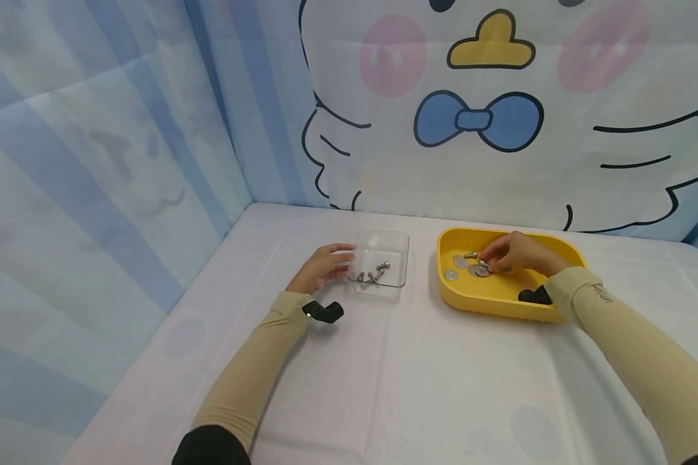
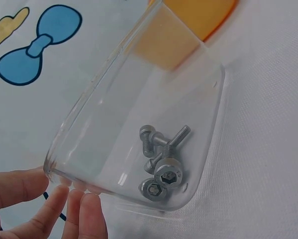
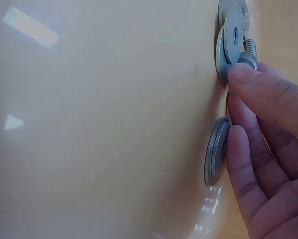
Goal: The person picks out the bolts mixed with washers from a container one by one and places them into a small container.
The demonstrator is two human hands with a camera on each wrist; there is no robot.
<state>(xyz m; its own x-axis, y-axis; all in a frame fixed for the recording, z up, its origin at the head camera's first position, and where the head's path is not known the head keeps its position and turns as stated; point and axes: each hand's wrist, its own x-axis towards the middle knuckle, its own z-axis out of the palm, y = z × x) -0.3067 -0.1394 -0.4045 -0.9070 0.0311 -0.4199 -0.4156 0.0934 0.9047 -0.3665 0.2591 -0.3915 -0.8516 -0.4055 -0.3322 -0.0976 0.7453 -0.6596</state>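
Observation:
My left hand [image 1: 324, 268] touches the near-side wall of a clear plastic box [image 2: 96, 124] with extended fingertips [image 2: 91, 211]. Several silver socket-head bolts [image 2: 167, 172] lie crossed in one end of that box. Over the yellow tray [image 1: 500, 311], my right hand [image 1: 514, 252] pinches one bolt [image 3: 248, 59] by its head between thumb and forefinger. Flat round washers [image 3: 233, 36] lie right beside its fingertips, and a stacked pair of washers [image 3: 217, 149] sits near the lower fingers. Another bolt [image 1: 471, 255] lies in the tray behind the fingertips.
The box and tray stand side by side toward the back of a white-covered table [image 1: 442, 387], a gap between them. A printed curtain [image 1: 349, 168] hangs behind the table. Single washers [image 1: 451, 275] lie at the tray's left end.

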